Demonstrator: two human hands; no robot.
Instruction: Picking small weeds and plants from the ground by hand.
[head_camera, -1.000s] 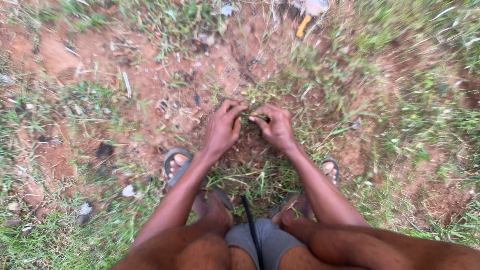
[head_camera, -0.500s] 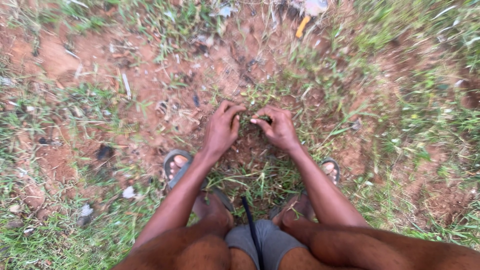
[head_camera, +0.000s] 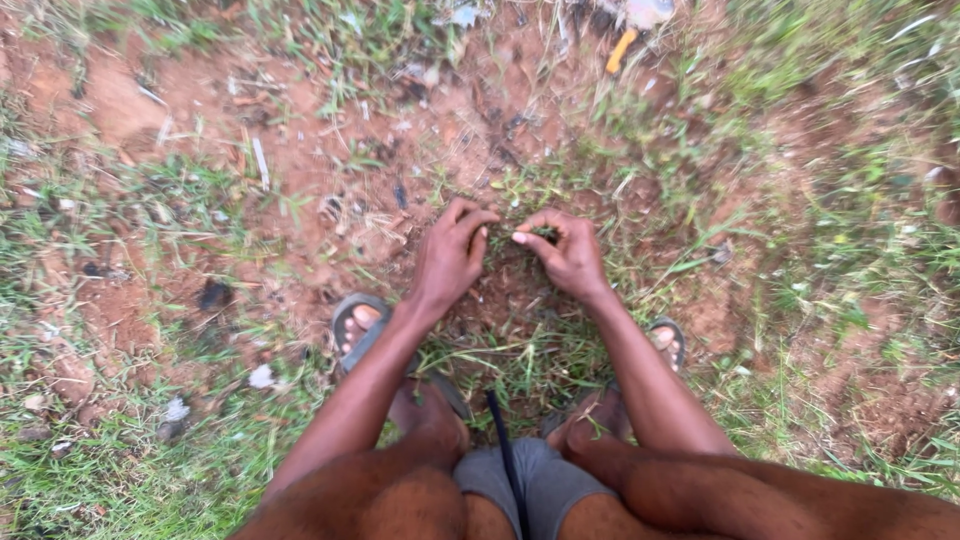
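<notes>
Both hands (head_camera: 510, 255) pinch low grass tuft (head_camera: 508, 240), blades upright.

Your surroundings: outdoor ground (head_camera: 300, 170), red-brown bare soil in patches. Sparse green grass (head_camera: 850, 230) around, denser at lower left. Dry stalks, small white scraps (head_camera: 262, 376) scattered. Orange stick-like object (head_camera: 621, 50) at top edge. Soft, even daylight.

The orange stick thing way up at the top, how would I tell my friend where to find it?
Start at the person's two hands, the left hand and right hand, pinching a small tuft of green grass on the red-brown bare soil. Look straight up across that soil to the picture's top edge. There lies the short orange stick-shaped object, beside pale litter; nothing else nearby is bright orange.
</notes>
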